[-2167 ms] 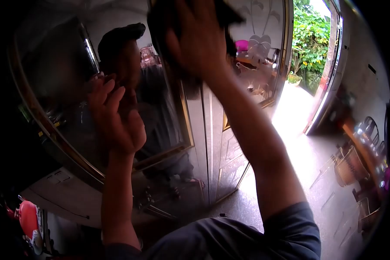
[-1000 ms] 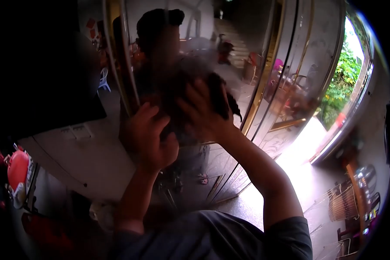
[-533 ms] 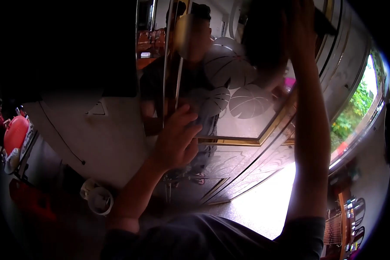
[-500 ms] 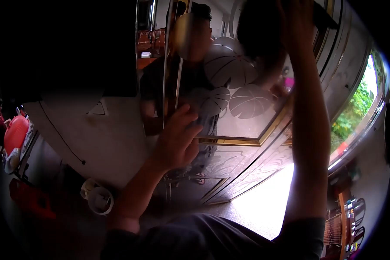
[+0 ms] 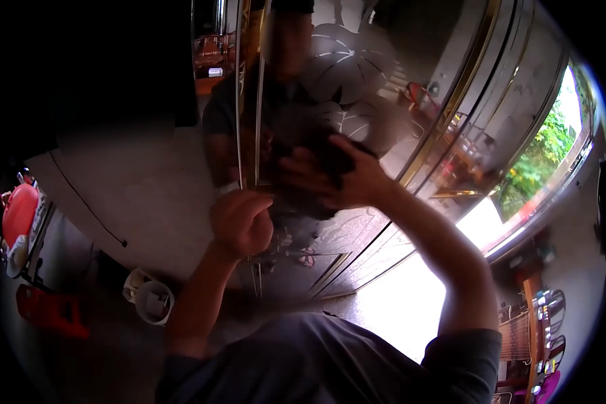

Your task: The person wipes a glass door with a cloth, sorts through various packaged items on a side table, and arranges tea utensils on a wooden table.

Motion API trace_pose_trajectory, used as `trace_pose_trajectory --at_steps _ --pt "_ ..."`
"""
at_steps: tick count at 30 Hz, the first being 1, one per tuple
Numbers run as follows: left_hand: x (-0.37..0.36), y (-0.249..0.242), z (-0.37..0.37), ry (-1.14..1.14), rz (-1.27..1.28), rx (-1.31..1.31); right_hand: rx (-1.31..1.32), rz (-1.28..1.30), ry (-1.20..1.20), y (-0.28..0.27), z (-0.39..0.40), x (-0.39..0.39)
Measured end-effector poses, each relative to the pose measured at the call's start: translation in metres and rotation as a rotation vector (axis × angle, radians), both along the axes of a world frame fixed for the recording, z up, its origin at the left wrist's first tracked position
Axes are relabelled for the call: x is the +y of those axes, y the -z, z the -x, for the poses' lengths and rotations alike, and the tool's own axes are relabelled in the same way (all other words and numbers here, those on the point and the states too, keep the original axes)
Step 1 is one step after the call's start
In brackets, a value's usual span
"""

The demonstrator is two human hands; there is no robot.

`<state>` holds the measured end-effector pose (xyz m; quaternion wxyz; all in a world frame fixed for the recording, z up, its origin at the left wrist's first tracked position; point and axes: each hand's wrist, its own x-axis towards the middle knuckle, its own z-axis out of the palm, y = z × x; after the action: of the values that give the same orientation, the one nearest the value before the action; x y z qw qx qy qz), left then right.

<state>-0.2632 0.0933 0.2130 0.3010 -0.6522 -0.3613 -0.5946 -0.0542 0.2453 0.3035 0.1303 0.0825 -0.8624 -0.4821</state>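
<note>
A glossy door panel (image 5: 357,57) with etched leaf-like shapes and gold trim stands in front of me and reflects a person. My right hand (image 5: 343,175) presses a dark cloth (image 5: 326,158) against the lower part of this panel. Blur and shadow hide part of its fingers and the cloth's outline. To the left, my left hand (image 5: 244,222) is near the panel's left edge strip, its fingers bent. Whether anything lies between those fingers cannot be made out.
A white bin (image 5: 153,303) stands on the floor at lower left, near a red plastic object (image 5: 50,311). A red seat (image 5: 20,212) is at far left. Furniture with a wooden edge (image 5: 533,323) stands at lower right; a window (image 5: 549,145) shows greenery.
My right hand has come down from the top of the panel with the dark cloth. My left hand has moved slightly left and down, its fingers more curled. The view has shifted a little.
</note>
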Motion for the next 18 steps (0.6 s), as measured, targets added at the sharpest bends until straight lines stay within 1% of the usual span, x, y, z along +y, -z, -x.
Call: trace_pose_trajectory --at_steps 1,3,5,6,7,9,10,12,13,16,17,18 --pt "-0.004 0.005 0.005 -0.012 0.021 0.001 0.010 -0.162 0.106 -0.008 -0.014 0.012" --pt "-0.014 0.021 0.014 -0.010 0.068 -0.040 0.111 -0.152 0.326 -0.058 -0.032 0.022" --pt "-0.016 0.047 0.016 0.039 0.114 -0.120 0.371 -0.020 0.272 -0.131 -0.043 0.023" --pt "-0.015 0.054 0.016 0.042 0.114 -0.097 0.541 -0.059 0.095 -0.154 -0.044 0.042" --pt "-0.013 0.060 0.015 0.047 0.115 -0.070 0.689 0.003 0.099 -0.184 -0.046 0.082" --pt "-0.010 0.065 0.006 0.066 0.134 -0.058 0.912 0.018 0.034 -0.223 -0.024 0.072" --pt "-0.008 0.062 0.001 0.082 0.128 -0.041 0.984 -0.031 -0.039 -0.244 0.014 0.026" --pt "-0.008 0.055 -0.006 0.108 0.123 -0.009 1.184 0.002 -0.049 -0.257 0.063 0.011" --pt "-0.008 0.055 -0.009 0.112 0.125 -0.007 1.203 0.031 -0.136 -0.257 0.087 0.007" --pt "-0.013 0.053 -0.014 0.053 0.067 -0.028 1.105 0.104 -0.297 -0.224 0.136 -0.019" --pt "-0.016 0.055 -0.015 0.036 0.061 -0.049 1.137 0.033 -0.360 -0.206 0.150 -0.027" --pt "-0.021 0.055 -0.014 0.021 0.081 -0.055 1.111 0.065 -0.236 -0.184 0.147 -0.039"
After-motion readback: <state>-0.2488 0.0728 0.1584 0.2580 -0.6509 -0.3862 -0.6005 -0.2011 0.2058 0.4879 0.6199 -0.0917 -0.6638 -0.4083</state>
